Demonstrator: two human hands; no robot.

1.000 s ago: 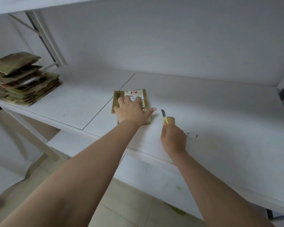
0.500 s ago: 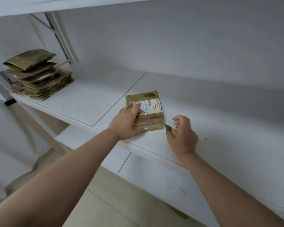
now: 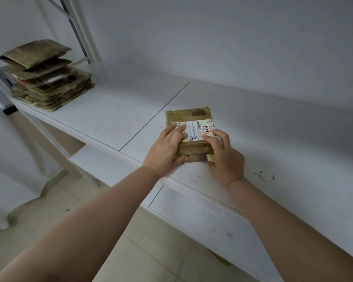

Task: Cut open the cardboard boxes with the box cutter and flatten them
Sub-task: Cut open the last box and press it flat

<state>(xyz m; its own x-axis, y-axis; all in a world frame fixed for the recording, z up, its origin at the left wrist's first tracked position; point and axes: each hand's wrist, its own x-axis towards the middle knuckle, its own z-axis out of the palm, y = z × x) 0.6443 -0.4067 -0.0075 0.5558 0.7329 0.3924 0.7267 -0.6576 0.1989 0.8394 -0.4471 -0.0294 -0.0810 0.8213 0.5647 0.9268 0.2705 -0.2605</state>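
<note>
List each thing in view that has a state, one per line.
cardboard box: taped shut, uncut, lying on the shelf, gripped from both sides.
left hand: gripping the box.
right hand: curled round the box's right side; cutter not visible.
stack of cardboard: flattened, piled on the shelf's left end.

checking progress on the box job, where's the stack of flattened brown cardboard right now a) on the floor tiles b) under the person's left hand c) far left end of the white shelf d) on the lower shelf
c: the stack of flattened brown cardboard sits at the far left end of the white shelf, well apart from the small taped cardboard box that the left hand and right hand grip.
</note>
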